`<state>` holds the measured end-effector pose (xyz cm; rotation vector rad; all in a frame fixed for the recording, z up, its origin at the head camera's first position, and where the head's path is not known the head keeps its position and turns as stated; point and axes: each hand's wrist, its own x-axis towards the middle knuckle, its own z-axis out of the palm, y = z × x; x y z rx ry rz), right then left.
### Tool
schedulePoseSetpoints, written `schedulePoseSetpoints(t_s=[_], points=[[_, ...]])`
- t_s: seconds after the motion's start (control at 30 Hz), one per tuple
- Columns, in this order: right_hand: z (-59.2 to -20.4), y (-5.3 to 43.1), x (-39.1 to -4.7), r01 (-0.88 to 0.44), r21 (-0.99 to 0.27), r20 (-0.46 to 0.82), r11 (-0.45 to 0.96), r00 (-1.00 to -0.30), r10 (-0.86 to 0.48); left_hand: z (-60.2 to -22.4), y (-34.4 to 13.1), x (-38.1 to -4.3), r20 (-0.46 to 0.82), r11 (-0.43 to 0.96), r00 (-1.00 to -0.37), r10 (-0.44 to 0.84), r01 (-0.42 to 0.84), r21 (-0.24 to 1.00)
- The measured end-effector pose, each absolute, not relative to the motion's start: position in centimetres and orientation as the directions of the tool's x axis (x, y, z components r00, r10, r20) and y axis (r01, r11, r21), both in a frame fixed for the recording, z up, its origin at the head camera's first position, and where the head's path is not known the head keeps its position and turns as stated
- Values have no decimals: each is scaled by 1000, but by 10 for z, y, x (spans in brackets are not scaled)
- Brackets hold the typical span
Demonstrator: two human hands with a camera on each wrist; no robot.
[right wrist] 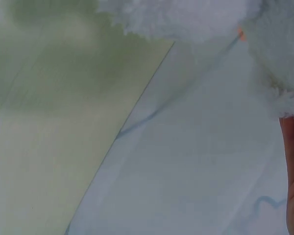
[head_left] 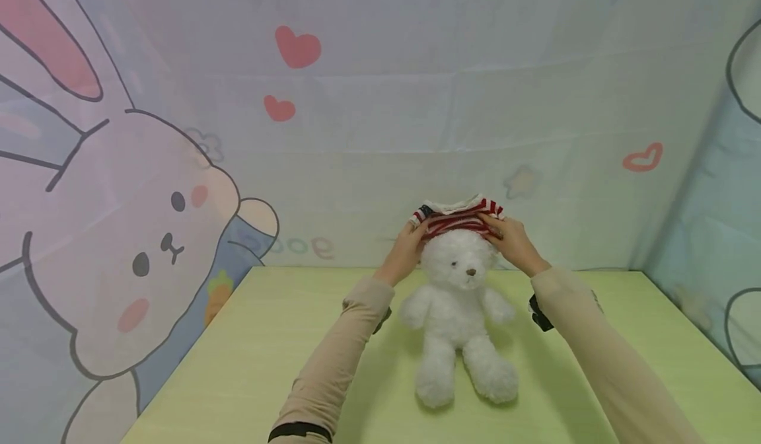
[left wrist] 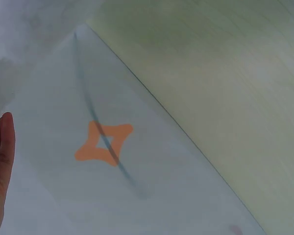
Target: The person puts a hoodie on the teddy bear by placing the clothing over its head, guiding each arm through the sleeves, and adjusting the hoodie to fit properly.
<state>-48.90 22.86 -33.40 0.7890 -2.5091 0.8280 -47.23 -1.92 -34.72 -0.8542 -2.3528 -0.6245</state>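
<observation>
At your far left, a pale cartoon rabbit with dark outlines and pink cheeks (head_left: 148,232) is printed on the light fabric backdrop (head_left: 380,120) that hangs behind the pale green tabletop (head_left: 285,351).

Next comes your left arm in its beige sleeve (head_left: 324,371), reaching up and inward. Your left hand (head_left: 409,247) pinches the near-left edge of a small red-and-white striped cloth garment with a dark blue patch (head_left: 456,222). The left wrist view catches only a sliver of that hand, so you cannot tell from there exactly how each finger lies.

In the middle, the garment sits bunched on the crown of the fluffy white plush bear (head_left: 454,315), above its eyes, its white-edged end uppermost. The bear sits upright on the tabletop, legs spread towards you, probably a stable pose that leaves its head within reach of both hands.

To the right, your right hand (head_left: 512,240) grips the garment's other side between thumb and fingers; the right wrist view again shows just its edge. Holding opposite sides likely spreads the cloth evenly around the head and stops it tilting. Below that wrist, a small black device (head_left: 542,315) sits clear of the bear's arm.
</observation>
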Motion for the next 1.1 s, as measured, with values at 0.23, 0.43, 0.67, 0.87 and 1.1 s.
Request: schedulePoseSetpoints(t_s=[0.23, 0.43, 0.67, 0.87, 1.1], points=[[-343, 238, -488, -621, -471, 478, 627, -777, -410, -359, -26, -474, 564, 706, -691, 452, 664, 248], [-350, 240, -487, -653, -386, 540, 651, -732, -415, -363, -28, -474, 568, 727, -655, 498, 673, 139], [-357, 243, -488, -729, -13, 666, 685, -517, -537, -365, -24, -474, 562, 802, -630, 536, 587, -107], [-361, 243, -494, -676, 25, 711, 737, -506, -488, -367, -19, -475, 598, 811, -597, 534, 563, -162], [-351, 242, -496, -422, -670, 371, 610, -903, -216, -356, -11, -473, 488, 692, -754, 440, 631, 352]])
